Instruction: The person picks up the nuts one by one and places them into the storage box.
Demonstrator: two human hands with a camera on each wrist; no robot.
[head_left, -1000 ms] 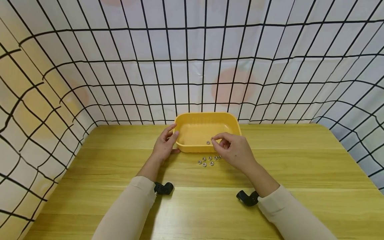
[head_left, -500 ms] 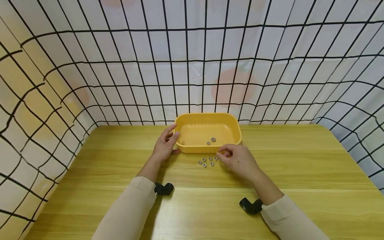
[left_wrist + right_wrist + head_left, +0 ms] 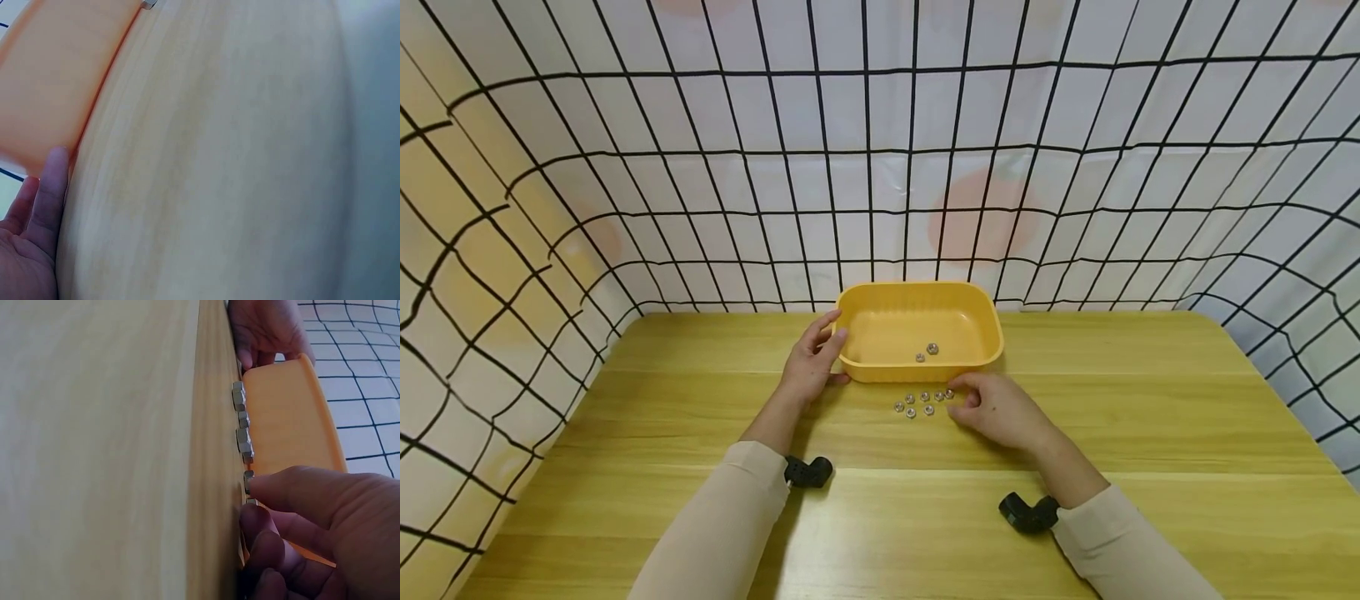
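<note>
In the head view, a yellow plastic tray (image 3: pixel 921 373) stands at the back of the wooden table, with two metal nuts (image 3: pixel 932 348) lying inside. My left hand (image 3: pixel 807 367) rests against its left end, the thumb at the rim; the left wrist view shows straight fingers (image 3: pixel 53 194) along the outer wall. Several small hex nuts (image 3: pixel 925 397) lie loose before the tray. My right hand (image 3: pixel 996 408) is at the right end of this group, thumb and index finger spread apart beside the rightmost nut (image 3: pixel 950 394). The right wrist view shows these fingertips close to the nuts (image 3: pixel 249 481).
Behind the tray rises a black wire grid (image 3: pixel 891 208) in front of a pale cloth, continuing along both sides. Each wrist carries a black camera mount (image 3: pixel 1030 513). The wooden tabletop (image 3: pixel 895 517) extends toward the person.
My right hand has let go of a nut inside the tray and moved back over the front rim to the loose nuts, its fingers now spread. My left hand stays at the tray's end.
</note>
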